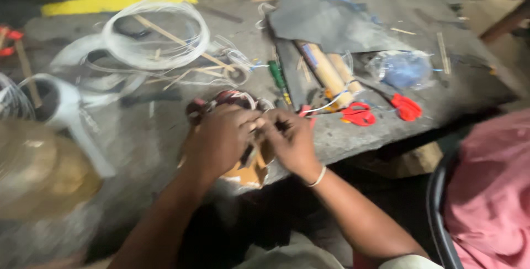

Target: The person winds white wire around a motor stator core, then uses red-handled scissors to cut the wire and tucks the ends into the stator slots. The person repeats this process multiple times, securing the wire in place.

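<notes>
A: Starting nearest. Both forearms are coming up from the bottom edge of the frame and meeting at the near edge of the workbench point(165, 136). The left hand point(218, 142) is curling knuckles-up over a wound coil bundle point(226, 100); the right hand point(292, 143), a pale bangle point(318, 177) on its wrist, is angling in from the right so the fingertips are meeting.

B: Fingers?

A: Both sets are closing tight, pinching the bundle's near side. The picture is blurring; I cannot tell whether they are holding a wire end or the sleeve itself. Something tan, maybe card, is showing under the palms.

B: How is the bundle likely handling?

A: Judging only: dense for its bulk, stiff as a ring, but single strands are springy, thin and easily kinked. Best held by the bound body, thumb across the windings, not by loose ends.

B: Further out?

A: Just right of the hands, red-handled scissors point(359, 114) and a second red handle point(407, 106) are lying near the bench's near-right edge. Beyond them, a green-handled screwdriver point(277, 75), wooden sticks point(328, 73), a clear bag with something blue point(402, 69). Toward the far edge, a dark sheet point(326, 23); far left, a loose hank of clear tubing point(157, 34) and a yellow strip point(118, 2). At the right edge of the view, a pink-clothed person point(494, 191) is sitting.
</notes>
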### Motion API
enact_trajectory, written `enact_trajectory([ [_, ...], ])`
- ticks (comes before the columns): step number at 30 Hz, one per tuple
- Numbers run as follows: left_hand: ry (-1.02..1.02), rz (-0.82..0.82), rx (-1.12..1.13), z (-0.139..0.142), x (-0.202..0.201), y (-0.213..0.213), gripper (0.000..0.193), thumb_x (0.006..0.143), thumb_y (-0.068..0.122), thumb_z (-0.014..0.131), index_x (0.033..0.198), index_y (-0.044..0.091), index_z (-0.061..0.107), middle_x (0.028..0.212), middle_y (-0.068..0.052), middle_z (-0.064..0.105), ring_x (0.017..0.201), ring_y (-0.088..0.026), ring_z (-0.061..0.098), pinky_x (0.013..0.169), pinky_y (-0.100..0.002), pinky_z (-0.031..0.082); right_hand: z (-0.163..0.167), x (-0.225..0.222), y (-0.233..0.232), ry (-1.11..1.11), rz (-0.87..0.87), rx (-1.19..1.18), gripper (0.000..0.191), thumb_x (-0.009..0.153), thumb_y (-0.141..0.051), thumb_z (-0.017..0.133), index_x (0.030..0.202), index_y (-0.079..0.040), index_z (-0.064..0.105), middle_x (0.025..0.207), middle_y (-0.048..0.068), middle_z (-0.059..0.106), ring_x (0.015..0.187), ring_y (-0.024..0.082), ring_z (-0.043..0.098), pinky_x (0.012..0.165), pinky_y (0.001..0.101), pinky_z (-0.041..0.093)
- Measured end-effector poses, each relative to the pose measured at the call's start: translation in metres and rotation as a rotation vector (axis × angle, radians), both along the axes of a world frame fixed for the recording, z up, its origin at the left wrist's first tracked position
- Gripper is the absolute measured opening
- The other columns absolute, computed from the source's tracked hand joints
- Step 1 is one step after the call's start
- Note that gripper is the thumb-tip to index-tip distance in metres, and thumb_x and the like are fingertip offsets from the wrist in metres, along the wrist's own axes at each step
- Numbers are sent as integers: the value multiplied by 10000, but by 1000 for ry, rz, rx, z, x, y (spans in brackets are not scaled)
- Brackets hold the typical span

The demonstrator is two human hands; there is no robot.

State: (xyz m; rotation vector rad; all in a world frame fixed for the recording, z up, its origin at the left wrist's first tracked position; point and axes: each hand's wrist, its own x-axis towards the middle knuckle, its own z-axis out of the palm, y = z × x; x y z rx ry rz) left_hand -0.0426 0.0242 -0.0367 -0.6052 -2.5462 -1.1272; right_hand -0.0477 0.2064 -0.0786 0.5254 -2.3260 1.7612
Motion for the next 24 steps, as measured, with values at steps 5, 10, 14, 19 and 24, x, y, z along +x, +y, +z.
enact_trajectory([
  [5,67,19,-162,6,1,3,176,866,125,648,1007,87,747,959,-154,718,971,-383,647,845,-483,487,-7,-1,-4,-15,14,-88,118,1004,-108,679,995,5,709,858,27,732,772,50,643,694,231,526],
  [10,204,75,-269,0,11,7,139,831,80,643,948,92,717,928,-107,697,956,-345,645,817,-449,508,-24,0,-6,-484,125,-538,126,996,-117,682,983,4,715,836,51,715,645,60,564,575,218,451],
  [14,273,71,-216,-8,12,6,84,882,80,638,927,101,705,942,-84,684,956,-316,637,828,-430,518,-33,-2,-3,-795,221,-846,136,1014,-127,692,983,2,724,799,22,675,625,66,559,561,200,447],
  [19,379,-40,-193,-10,7,-1,61,879,108,646,913,85,691,966,-79,685,966,-307,638,857,-433,522,-14,0,8,-635,192,-590,177,1017,-143,682,964,19,730,770,43,694,625,96,606,555,242,473],
  [24,226,-9,-46,-14,8,-4,97,876,121,653,936,89,722,958,-96,689,959,-323,639,826,-429,510,26,1,37,524,-64,439,189,902,-94,716,1085,-48,729,1014,86,726,886,237,694,793,348,557],
])
